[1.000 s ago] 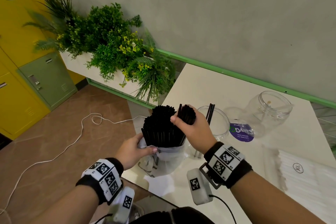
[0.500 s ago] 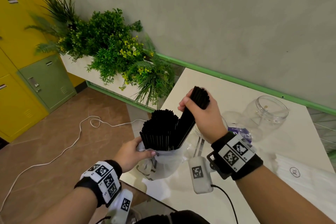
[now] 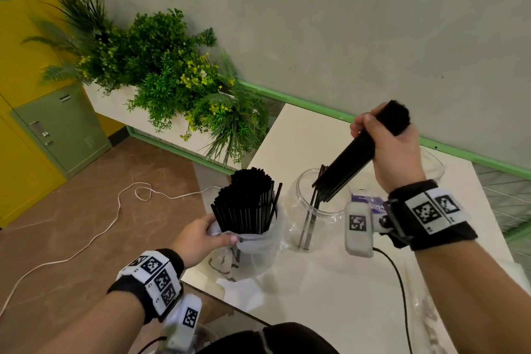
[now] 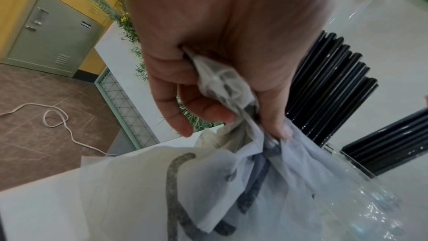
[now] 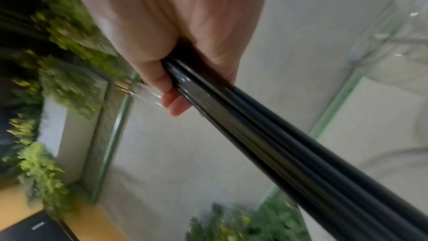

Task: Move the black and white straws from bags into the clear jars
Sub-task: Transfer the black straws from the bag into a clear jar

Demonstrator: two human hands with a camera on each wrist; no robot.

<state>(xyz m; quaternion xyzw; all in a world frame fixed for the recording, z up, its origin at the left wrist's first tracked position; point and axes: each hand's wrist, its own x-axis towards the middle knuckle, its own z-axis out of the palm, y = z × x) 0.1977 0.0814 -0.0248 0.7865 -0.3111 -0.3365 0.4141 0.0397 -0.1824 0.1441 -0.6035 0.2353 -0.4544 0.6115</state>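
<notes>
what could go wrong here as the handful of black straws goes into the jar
1. The right hand holds the bundle of black straws tilted, with its lower ends just at the mouth of the clear jar; some may catch the rim and spill onto the table.
2. The left hand only pinches the bag, so the tall straws in it might tip over.
</notes>
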